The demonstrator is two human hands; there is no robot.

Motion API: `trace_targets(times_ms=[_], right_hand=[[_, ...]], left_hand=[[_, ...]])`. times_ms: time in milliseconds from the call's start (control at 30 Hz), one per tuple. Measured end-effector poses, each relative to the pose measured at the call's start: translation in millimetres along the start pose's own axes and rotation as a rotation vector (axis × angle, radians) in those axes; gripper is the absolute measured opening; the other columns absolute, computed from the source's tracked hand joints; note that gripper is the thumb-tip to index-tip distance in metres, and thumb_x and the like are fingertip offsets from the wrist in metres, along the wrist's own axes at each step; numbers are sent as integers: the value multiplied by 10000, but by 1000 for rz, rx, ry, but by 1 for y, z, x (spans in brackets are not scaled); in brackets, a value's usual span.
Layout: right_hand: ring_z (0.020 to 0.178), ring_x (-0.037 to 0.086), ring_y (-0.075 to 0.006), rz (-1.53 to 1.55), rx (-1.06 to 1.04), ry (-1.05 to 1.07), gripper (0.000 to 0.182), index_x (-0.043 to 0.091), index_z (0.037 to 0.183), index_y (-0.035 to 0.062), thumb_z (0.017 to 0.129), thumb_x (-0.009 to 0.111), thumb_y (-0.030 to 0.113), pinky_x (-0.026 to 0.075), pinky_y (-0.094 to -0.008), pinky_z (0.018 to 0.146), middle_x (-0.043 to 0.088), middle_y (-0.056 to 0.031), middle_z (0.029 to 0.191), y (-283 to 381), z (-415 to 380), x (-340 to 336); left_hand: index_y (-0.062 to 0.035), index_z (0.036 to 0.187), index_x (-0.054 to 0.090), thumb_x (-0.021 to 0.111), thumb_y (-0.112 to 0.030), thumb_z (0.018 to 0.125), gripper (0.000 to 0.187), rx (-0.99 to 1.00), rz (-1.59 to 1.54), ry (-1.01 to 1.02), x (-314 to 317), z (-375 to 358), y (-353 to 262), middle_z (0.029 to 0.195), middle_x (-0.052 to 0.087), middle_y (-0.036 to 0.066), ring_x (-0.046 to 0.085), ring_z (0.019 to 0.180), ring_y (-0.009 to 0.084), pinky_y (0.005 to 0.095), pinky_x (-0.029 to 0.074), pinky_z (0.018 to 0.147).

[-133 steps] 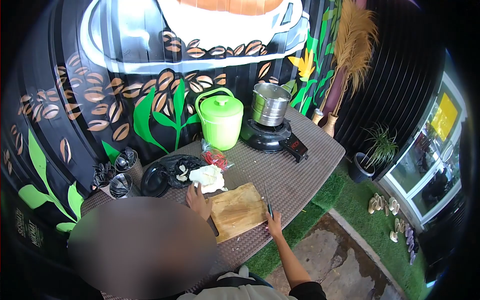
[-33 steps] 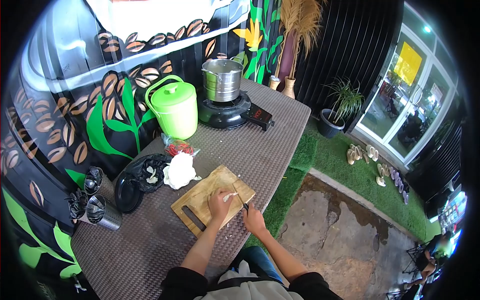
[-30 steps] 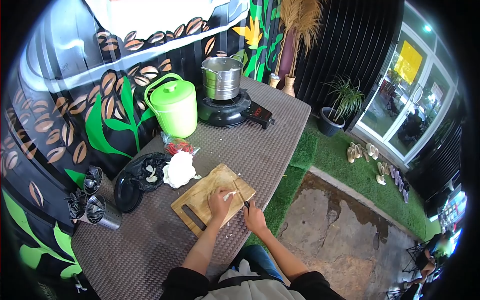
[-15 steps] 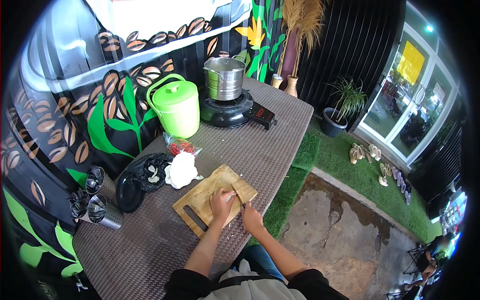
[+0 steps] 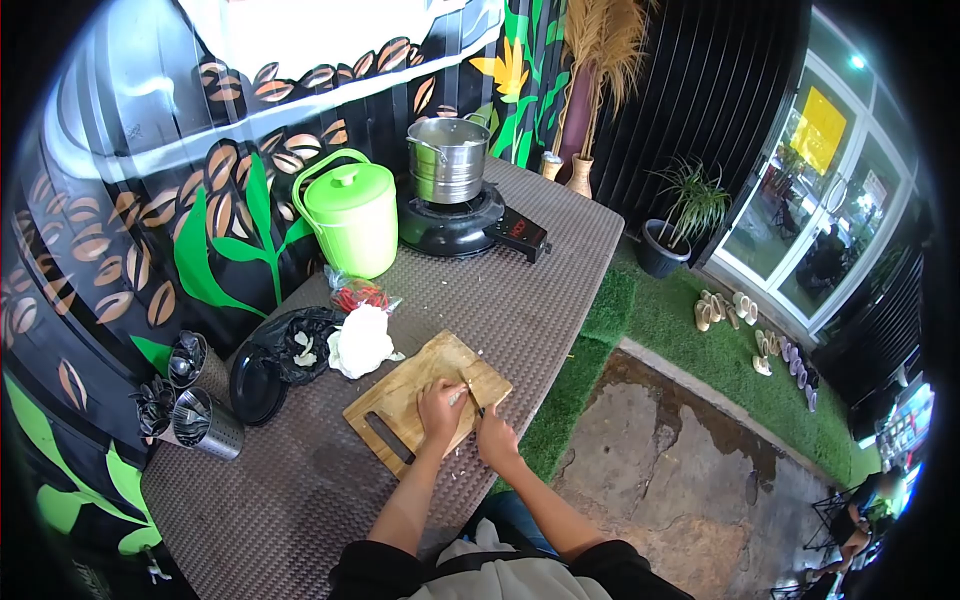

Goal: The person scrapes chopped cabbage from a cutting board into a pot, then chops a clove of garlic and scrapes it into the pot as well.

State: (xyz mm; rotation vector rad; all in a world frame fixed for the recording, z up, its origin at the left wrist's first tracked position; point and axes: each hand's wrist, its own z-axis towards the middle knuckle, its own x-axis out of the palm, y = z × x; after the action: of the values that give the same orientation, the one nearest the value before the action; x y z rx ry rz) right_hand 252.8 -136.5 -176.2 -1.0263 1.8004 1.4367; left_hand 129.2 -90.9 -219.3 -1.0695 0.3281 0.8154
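Note:
A wooden cutting board (image 5: pixel 405 385) with a slot handle lies at the table's near edge. My left hand (image 5: pixel 437 410) is closed over a small pale piece of food (image 5: pixel 457 396) on the board, its fingers curled against it. In my right hand (image 5: pixel 496 440) is a knife (image 5: pixel 471 385), gripped by its dark handle, the blade beside the left fingertips. The exact kind of food is too small to make out. Small pale bits are scattered near the board. Just beyond it sits a crumpled white bundle (image 5: pixel 362 342).
A black plastic bag (image 5: pixel 290 340), a black lid (image 5: pixel 258 385) and metal cutlery holders (image 5: pixel 208 425) are to the left. Behind stand a bag with red contents (image 5: pixel 358 295), a lime-green bucket (image 5: pixel 352 215) and a steel pot (image 5: pixel 447 160) on a portable stove (image 5: pixel 455 225). A person sits far right.
My right hand and the knife have shifted slightly to the left, nearer the left hand. The left hand stays on the food piece, and the whole view has moved a little.

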Motion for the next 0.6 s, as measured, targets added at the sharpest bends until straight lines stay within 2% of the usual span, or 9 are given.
trace_targets(times_ms=[67, 200, 300, 367, 500, 567, 600], right_hand=[[934, 602, -461, 32, -2, 54, 327, 412, 1098, -11, 936, 427, 274, 485, -519, 805, 611, -314, 957, 5, 12, -9], [945, 598, -460, 77, -75, 101, 359, 413, 1124, -11, 933, 435, 292, 483, -519, 805, 607, -320, 969, -10, 42, -10], [952, 593, -466, 146, -2, 203, 375, 418, 1132, -23, 923, 448, 287, 481, -522, 808, 602, -327, 981, -9, 29, -11], [869, 602, -481, 86, -24, 11, 338, 437, 1035, -57, 930, 440, 265, 482, -546, 769, 603, -340, 899, -6, 10, 1], [871, 601, -483, 89, 32, -6, 340, 433, 1036, -60, 929, 444, 262, 483, -544, 773, 606, -334, 893, 9, 6, -2], [870, 600, -487, 74, -68, -32, 347, 447, 1030, -69, 931, 441, 264, 483, -543, 774, 605, -333, 866, 3, 25, 1], [870, 600, -487, 74, -67, -34, 347, 447, 1030, -69, 931, 441, 264, 483, -543, 774, 605, -333, 866, -3, 34, 2]], left_hand=[[-153, 867, 734, 698, -217, 754, 135, 0, -9, -1, -1, -3, -1, 868, 600, 35, 549, 889, 238, 376, 373, 812], [-152, 858, 734, 700, -218, 751, 130, -17, 10, 30, -9, 0, -11, 872, 600, 38, 548, 893, 241, 376, 376, 806], [-150, 858, 734, 704, -214, 747, 131, -19, 11, 27, -6, -2, -7, 869, 601, 40, 549, 891, 244, 375, 379, 804], [-150, 858, 734, 708, -210, 743, 133, -25, 1, 19, -1, -2, -2, 863, 602, 40, 551, 886, 246, 375, 381, 800], [-145, 852, 731, 717, -194, 726, 136, 14, -11, -42, -1, 0, 0, 841, 612, 37, 561, 863, 250, 376, 395, 782], [-132, 852, 734, 730, -183, 712, 149, 22, -25, -48, -5, -2, -6, 831, 618, 55, 569, 849, 263, 372, 404, 770], [-128, 848, 731, 726, -177, 716, 141, -44, -97, -21, -7, -2, -8, 831, 621, 56, 568, 850, 267, 377, 408, 773]])
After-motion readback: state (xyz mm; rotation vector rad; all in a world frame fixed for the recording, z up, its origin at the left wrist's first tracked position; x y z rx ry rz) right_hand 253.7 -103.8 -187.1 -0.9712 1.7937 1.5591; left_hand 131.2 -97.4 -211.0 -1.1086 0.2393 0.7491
